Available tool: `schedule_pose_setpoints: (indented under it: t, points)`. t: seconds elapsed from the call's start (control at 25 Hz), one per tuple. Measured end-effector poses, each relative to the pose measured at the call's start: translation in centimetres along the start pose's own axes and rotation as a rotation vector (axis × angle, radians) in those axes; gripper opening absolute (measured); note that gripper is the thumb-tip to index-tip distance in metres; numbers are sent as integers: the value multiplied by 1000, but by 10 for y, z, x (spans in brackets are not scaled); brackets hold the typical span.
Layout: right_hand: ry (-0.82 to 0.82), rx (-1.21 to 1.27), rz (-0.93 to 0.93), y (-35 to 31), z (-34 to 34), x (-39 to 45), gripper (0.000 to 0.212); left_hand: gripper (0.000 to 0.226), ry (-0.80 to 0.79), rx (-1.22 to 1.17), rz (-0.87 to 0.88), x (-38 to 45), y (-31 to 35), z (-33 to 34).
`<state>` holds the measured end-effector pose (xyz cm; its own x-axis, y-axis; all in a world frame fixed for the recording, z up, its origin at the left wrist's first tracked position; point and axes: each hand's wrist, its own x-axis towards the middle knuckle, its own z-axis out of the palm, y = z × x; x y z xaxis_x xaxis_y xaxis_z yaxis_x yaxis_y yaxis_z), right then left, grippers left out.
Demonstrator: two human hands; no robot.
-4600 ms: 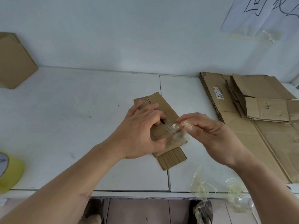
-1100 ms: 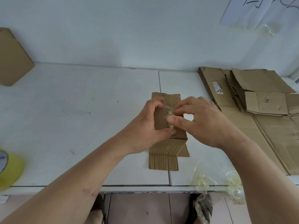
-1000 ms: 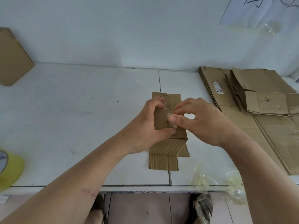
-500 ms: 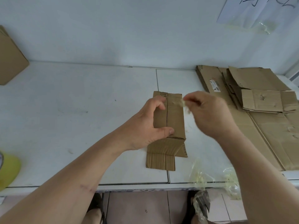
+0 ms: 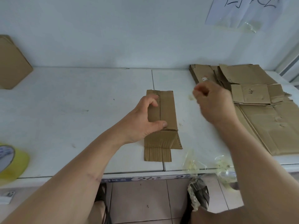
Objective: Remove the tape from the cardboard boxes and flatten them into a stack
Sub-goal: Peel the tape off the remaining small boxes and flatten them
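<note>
A small brown cardboard box (image 5: 167,109) stands on the white table (image 5: 77,110), its near flaps folded down flat. My left hand (image 5: 144,120) grips its left side, thumb on the near top edge. To the right of the box my right hand (image 5: 212,102) is raised and blurred, fingers pinched on a small crumpled piece of clear tape (image 5: 191,97). A stack of flattened cardboard (image 5: 258,109) lies at the right of the table.
A closed cardboard box (image 5: 13,62) sits at the far left against the wall. A yellow tape roll (image 5: 11,160) rests at the table's front left edge. Wads of peeled clear tape (image 5: 192,162) lie at the front right edge. A paper sheet (image 5: 242,12) hangs on the wall.
My right hand has pulled the tape piece off the box's top and swung away to the right. My left hand has kept its hold on the box.
</note>
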<state>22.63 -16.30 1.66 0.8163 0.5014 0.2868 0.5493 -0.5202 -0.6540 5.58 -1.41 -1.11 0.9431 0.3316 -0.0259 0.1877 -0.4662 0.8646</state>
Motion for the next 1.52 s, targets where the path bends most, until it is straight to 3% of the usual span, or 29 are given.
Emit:
schedule_pose_setpoints:
  t: [0.16, 0.36, 0.6, 0.68, 0.84, 0.92, 1.04, 1.2, 1.24, 1.28, 1.36, 1.44, 1.52]
  points:
    - [110, 246, 10, 1, -36, -20, 7, 47, -18, 37, -24, -3, 9, 6]
    - [255, 298, 25, 6, -57, -48, 4, 43, -59, 112, 7, -7, 21, 17]
    - [365, 479, 291, 22, -59, -28, 5, 20, -168, 235, 86, -8, 31, 13]
    - [331, 474, 336, 26, -53, -20, 4, 14, -146, 300, 62, -5, 33, 17]
    - [152, 386, 253, 16, -31, -3, 12, 59, -86, 611, 37, 5, 46, 26]
    - [10, 253, 193, 6, -17, 2, 14, 58, -113, 648, 54, 9, 48, 23]
    - [-201, 44, 121, 1, 5, 3, 33, 54, -177, 601, 61, 12, 43, 14]
    - [-438, 311, 227, 1, -1, 6, 54, 51, -172, 578, 81, 12, 40, 12]
    - [-470, 275, 200, 2, -3, 5, 57, 51, -169, 577, 80, 12, 39, 12]
    - [-461, 170, 132, 3, -3, 4, 55, 51, -166, 580, 81, 11, 38, 11]
    - [-369, -1, 8, 7, 2, 1, 32, 49, -164, 587, 90, 10, 37, 11]
    - [-291, 15, -20, 8, 3, 4, 13, 47, -157, 595, 106, 8, 37, 12]
    - [-236, 38, 3, 12, 0, 7, 10, 42, -148, 609, 125, 6, 38, 12]
